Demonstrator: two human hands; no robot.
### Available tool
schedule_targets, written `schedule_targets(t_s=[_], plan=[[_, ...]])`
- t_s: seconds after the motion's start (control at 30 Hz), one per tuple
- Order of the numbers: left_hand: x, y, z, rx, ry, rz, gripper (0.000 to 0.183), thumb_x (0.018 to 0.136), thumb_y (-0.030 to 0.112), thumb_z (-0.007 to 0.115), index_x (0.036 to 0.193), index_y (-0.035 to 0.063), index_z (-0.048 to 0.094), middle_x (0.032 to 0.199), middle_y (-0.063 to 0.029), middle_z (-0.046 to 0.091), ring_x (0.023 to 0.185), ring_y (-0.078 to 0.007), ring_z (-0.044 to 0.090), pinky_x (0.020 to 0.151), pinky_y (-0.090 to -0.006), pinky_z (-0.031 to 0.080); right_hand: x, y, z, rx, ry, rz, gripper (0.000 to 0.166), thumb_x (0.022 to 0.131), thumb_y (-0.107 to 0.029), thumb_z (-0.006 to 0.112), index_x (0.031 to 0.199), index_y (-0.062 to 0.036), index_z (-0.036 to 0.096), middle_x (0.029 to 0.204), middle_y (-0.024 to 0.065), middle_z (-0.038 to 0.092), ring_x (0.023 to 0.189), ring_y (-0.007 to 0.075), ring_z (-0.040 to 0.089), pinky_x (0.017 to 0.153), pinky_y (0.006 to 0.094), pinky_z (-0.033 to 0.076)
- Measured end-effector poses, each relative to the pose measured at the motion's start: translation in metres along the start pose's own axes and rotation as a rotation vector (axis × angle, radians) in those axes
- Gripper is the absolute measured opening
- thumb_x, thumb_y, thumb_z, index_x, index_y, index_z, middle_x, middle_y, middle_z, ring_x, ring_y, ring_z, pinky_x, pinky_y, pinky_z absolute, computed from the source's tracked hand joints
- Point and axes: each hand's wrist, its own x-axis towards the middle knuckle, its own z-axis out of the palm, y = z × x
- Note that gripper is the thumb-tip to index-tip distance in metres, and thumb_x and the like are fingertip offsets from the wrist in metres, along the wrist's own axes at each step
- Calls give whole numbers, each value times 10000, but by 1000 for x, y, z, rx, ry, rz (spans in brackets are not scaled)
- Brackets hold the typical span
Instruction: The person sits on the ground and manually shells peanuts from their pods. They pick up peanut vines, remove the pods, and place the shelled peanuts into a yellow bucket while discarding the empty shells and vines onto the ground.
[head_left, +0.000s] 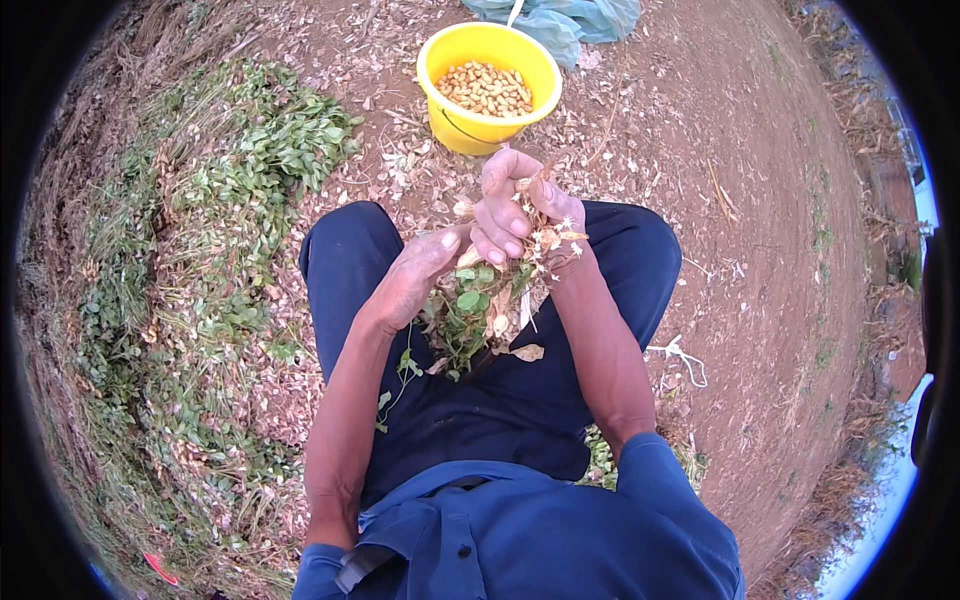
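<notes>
A bunch of peanut plant with green leaves, dry brown leaves and pale star-shaped dry bits is between my hands, above my lap. My right hand curls its fingers around the upper part of the bunch. My left hand is against its left side, thumb up; its other fingers are mostly hidden, so its hold is unclear. A pale peanut pod shows by the fingers. Beyond my hands stands a yellow plastic bucket partly filled with peanuts in the shell.
Pulled peanut plants lie heaped along the left. A bluish plastic sheet or bag is behind the bucket. White string lies on the bare soil at right. Dry leaf litter surrounds the bucket. A red object is at lower left.
</notes>
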Motion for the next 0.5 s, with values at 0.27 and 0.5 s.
schedule_targets(t_s=[0.27, 0.5], plan=[[-10, -10, 15, 67, 85, 104, 390, 937, 70, 730, 1309, 9, 634, 1112, 19, 671, 972, -66, 613, 882, -264, 513, 5, 7, 1, -227, 189, 15, 554, 1003, -405, 624, 1305, 51, 539, 930, 105, 649, 814, 229, 679, 812, 425, 588], [-3, -16, 14, 159, 386, 234, 279, 917, 21, 704, 1193, 8, 673, 1013, 19, 694, 892, -45, 606, 808, -240, 519, 1, -2, -5, -608, 548, 61, 838, 963, -624, 592, 1494, 6, 440, 1424, 187, 543, 1318, 314, 548, 1110, 498, 469]])
